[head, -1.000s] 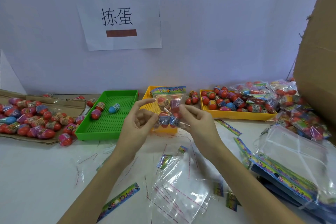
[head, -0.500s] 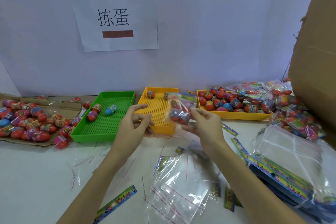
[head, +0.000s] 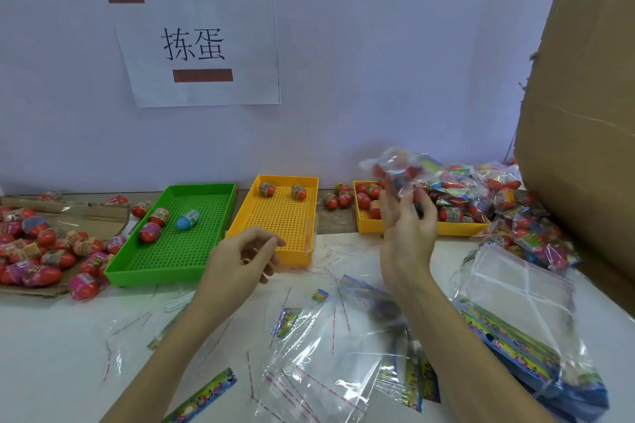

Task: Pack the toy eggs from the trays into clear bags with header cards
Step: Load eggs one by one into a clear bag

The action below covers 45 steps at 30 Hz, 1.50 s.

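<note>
My right hand [head: 407, 233] is raised over the table with its fingers spread. A filled clear bag of toy eggs [head: 395, 168] is blurred in the air just above its fingertips; I cannot tell whether they touch. My left hand [head: 240, 257] hovers at the front edge of the middle yellow tray [head: 292, 257], fingers loosely curled, holding nothing. That tray holds two red eggs [head: 266, 189]. The green tray [head: 113, 271] holds a blue egg [head: 187, 219] and two red ones. Empty clear bags [head: 326, 371] lie in front of me.
Loose eggs [head: 41, 247] are heaped on cardboard at the left. A second yellow tray [head: 457, 228] and a pile of filled bags [head: 481, 189] sit at the back right. A stack of bags with header cards [head: 515, 319] lies right. A large cardboard box [head: 584, 113] stands far right.
Both hands held the filled bag together a second ago. My left hand let go and sank; my right hand swung the bag up and right toward the pile of filled bags.
</note>
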Tool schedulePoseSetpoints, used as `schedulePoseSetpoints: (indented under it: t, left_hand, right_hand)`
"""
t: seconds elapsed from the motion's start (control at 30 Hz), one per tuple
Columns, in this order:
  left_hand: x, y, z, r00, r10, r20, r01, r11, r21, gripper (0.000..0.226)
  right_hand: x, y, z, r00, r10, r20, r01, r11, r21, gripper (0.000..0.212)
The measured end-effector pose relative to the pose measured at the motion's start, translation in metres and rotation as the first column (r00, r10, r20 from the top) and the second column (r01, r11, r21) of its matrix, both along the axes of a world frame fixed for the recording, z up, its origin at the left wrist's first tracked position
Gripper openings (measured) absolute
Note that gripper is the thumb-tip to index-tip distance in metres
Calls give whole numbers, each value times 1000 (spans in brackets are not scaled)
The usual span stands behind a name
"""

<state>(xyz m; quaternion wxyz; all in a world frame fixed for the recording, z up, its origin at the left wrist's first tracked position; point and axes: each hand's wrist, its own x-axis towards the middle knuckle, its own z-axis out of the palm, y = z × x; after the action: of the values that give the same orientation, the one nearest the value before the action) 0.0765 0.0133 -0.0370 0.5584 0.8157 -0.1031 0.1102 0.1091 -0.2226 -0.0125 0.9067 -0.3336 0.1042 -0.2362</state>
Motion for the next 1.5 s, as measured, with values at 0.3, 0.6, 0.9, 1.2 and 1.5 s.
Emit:
schedulePoseSetpoints:
  t: [0.3, 0.6, 0.9, 1.2, 1.5]
  left_hand:
    - [-16, -7, 4, 867, -473, -154, 495, 790, 361, 52]
    - [-15, -21, -10, 882, -470, -32, 377, 662, 648, 40]
    - [-12, -21, -8, 945, -239, 221, 142, 913, 383, 3]
    - [-9, -10, 4, 998, -39, 53, 46, 992, -121, 35]
    - [-5, -4, 7, 988, 145, 61, -130, 970, -205, 17]
  right_hand:
    - [-2, 15, -6, 987, 107, -123, -142, 936, -322, 23]
    - [-6, 20, -10, 969, 86, -230, -208, 787, -580, 31]
    - [-6, 22, -15, 972, 73, -225, -221, 615, -757, 23]
    - [-19, 20, -5, 917, 390, -84, -87, -12, -996, 34]
    - [-18, 20, -4, 939, 332, -93, -1, -267, -964, 25]
